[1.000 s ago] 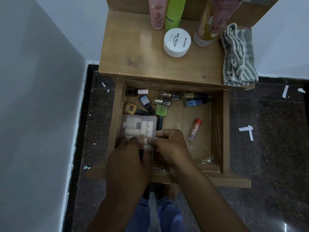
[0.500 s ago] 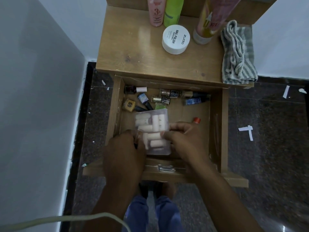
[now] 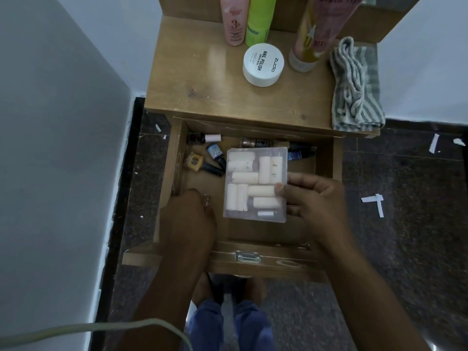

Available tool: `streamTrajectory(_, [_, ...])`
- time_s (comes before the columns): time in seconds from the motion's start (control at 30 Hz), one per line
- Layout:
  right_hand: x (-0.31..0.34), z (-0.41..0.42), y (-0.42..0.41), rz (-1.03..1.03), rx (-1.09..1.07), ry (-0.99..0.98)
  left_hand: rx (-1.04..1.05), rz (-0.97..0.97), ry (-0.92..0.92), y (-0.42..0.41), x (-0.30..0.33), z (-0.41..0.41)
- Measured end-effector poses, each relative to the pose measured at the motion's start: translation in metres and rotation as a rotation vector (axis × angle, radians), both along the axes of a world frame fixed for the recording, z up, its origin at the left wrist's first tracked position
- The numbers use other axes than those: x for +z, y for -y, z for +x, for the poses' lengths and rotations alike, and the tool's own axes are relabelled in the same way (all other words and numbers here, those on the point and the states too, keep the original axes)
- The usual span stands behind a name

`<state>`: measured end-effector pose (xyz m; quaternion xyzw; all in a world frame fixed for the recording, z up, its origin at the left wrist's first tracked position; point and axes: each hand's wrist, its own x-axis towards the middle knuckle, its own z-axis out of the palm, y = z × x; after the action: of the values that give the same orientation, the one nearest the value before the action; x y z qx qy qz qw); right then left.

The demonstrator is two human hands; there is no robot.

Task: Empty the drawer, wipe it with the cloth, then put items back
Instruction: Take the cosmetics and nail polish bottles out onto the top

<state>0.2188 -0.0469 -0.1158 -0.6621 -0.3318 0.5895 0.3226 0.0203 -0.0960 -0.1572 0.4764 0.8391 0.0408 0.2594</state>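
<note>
The wooden drawer (image 3: 253, 262) stands pulled out below the table top. My right hand (image 3: 314, 198) grips the right edge of a clear plastic box (image 3: 255, 183) full of cream-coloured rolls, held above the drawer's middle. My left hand (image 3: 190, 214) is low at the drawer's front left, fingers curled around a small item (image 3: 207, 200) that I cannot make out. Several nail polish bottles (image 3: 205, 155) lie at the drawer's back left. The striped grey cloth (image 3: 354, 89) lies folded on the table's right edge.
On the wooden table top (image 3: 202, 79) stand a white nail polish remover tub (image 3: 263, 64), a pink bottle (image 3: 234, 19), a green bottle (image 3: 260, 19) and a tall pink tube (image 3: 319, 29). A grey wall (image 3: 55, 148) runs close on the left. Dark floor (image 3: 405, 224) lies to the right.
The clear box has risen out of the drawer's front left and moved right, now held by my right hand alone. My left hand has come off it and stayed low.
</note>
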Motion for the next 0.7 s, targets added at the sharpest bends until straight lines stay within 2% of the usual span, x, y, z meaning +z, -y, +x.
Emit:
streamTrajectory(0.2, [0.010,-0.003,-0.005,0.061,0.001,-0.108,-0.040,0.012,0.014,-0.002,0.012,0.001])
streamTrajectory(0.3, [0.017,-0.007,-0.006,0.083,0.002,-0.148,0.006,0.241,0.076,0.002,0.029,-0.004])
streamTrajectory(0.37, [0.021,-0.012,-0.010,0.100,-0.008,-0.175,0.096,0.457,0.179,0.000,0.047,-0.008])
streamTrajectory(0.43, [0.026,-0.021,-0.017,0.130,-0.014,-0.192,0.188,0.586,0.319,-0.005,0.062,-0.013])
streamTrajectory(0.53, [0.036,-0.040,-0.033,0.162,-0.014,-0.243,0.234,0.699,0.454,-0.019,0.076,-0.022])
streamTrajectory(0.7, [0.052,-0.070,-0.063,0.186,-0.046,-0.258,0.293,0.752,0.562,-0.043,0.092,-0.031])
